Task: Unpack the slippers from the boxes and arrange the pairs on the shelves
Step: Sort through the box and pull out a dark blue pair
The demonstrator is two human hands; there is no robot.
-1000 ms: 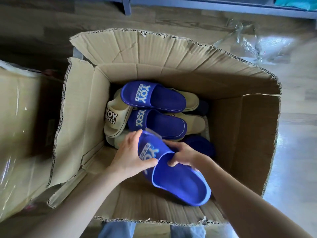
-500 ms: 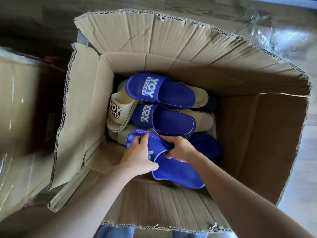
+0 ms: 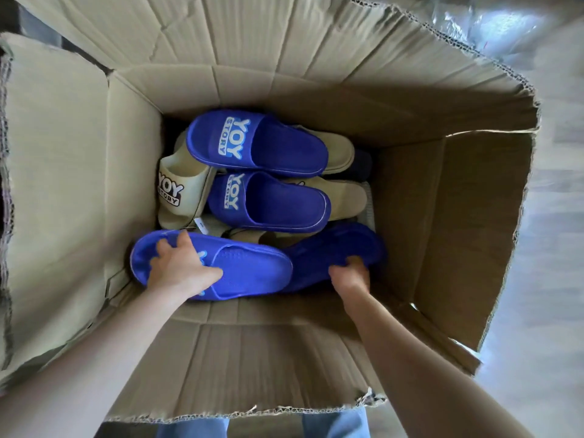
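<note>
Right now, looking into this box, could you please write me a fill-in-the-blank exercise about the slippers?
1. The left hand holds the nearest slipper, the right hand grips the rightmost slipper; both are coloured ____.
2. The cream slipper reads YOY ____.
3. Everything lies inside a ____ box.
Missing words: blue, STORY, cardboard.

Logged carton (image 3: 79,184) as corrugated cardboard — matt brown paper, creased, fluted edges torn ragged. Recorded blue slippers (image 3: 278,147) as moulded foam-like plastic, matt to faintly satin, footbeds finely dimpled, raised lettering smooth. Noted cream slippers (image 3: 183,188) in the same soft matt finish. Marked film (image 3: 493,23) as clear crinkled plastic — glossy. Entered floor (image 3: 553,248) as smooth, shiny.
</note>
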